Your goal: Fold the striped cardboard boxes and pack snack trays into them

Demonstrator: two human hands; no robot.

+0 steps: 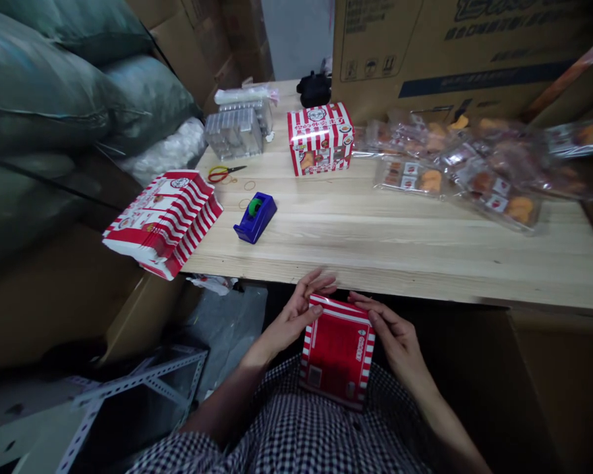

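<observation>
Over my lap, below the front edge of the wooden table (405,243), I hold a red and white striped carton (338,352) with both hands. My left hand (296,313) grips its upper left corner, fingers curled on the top edge. My right hand (393,336) clasps the right side, thumb on the red face. The carton stands tilted, its red back towards me.
On the table: a blue tape dispenser (255,216), scissors (223,172), a finished striped box (320,138), clear plastic trays (237,125), and bagged pastries (474,171). A stack of flat striped cartons (165,220) lies at the left corner. Large cardboard boxes (449,52) stand behind.
</observation>
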